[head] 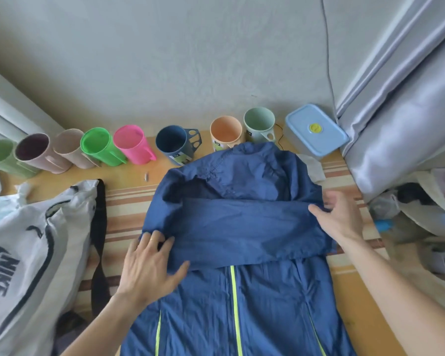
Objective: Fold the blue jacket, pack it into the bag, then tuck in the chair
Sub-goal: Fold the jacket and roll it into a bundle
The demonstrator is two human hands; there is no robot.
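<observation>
Now: striped table (123,201) against grey wall (165,60), mugs (100,146) along it; left hand (149,265), right hand (338,218) flat on blue jacket (242,227).

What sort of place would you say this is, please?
Most likely a room in a home: a wooden table pushed against a plain wall, a row of coloured mugs along it, a grey curtain beside.

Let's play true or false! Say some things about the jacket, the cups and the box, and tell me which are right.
1. The blue jacket is inside the white bag. False: the bag lies beside it, on the left.
2. The pink mug stands next to a bright green mug. True.
3. The box is red. False: it is blue, with a yellow dot on top.
4. The left hand rests flat on the jacket. True.
</observation>
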